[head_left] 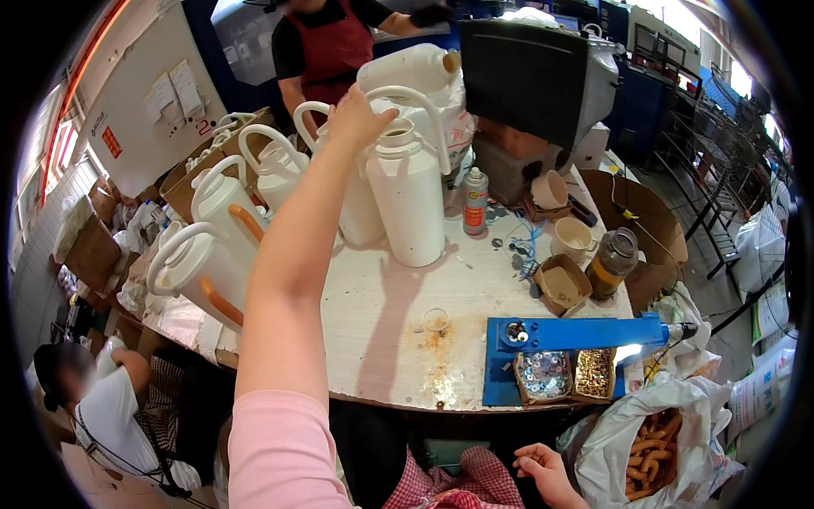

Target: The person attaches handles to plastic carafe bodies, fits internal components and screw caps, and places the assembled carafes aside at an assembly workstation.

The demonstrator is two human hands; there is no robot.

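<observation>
While the room around it is crowded with blue racks, cardboard boxes and sacks, the round white table (pixel 398 331) fills the middle of the view, its top scuffed and marked with a rusty stain near the front edge. A dark boxy machine (pixel 530 81) stands at the far side of the table. Beyond that, a person in a red apron (pixel 331 42) stands at work, and another person in a white shirt (pixel 106 407) sits low at the left. A cluster of tall white jugs (pixel 254 212) with looped handles crowds the left and back of the table. The left hand (pixel 356 119) reaches far across and rests on top of the white jug (pixel 407 199) nearest the centre, fingers pressed together over its handle and neck. A blue press tool (pixel 577 335) lies at the right front edge, with two small trays of metal parts just below it. A white bag of orange handles (pixel 649 454) sits off the table at lower right. The right hand (pixel 543 471) rests near the lap, fingers loosely curled, holding nothing. A small spray can (pixel 475 201) stands just right of the jug.
</observation>
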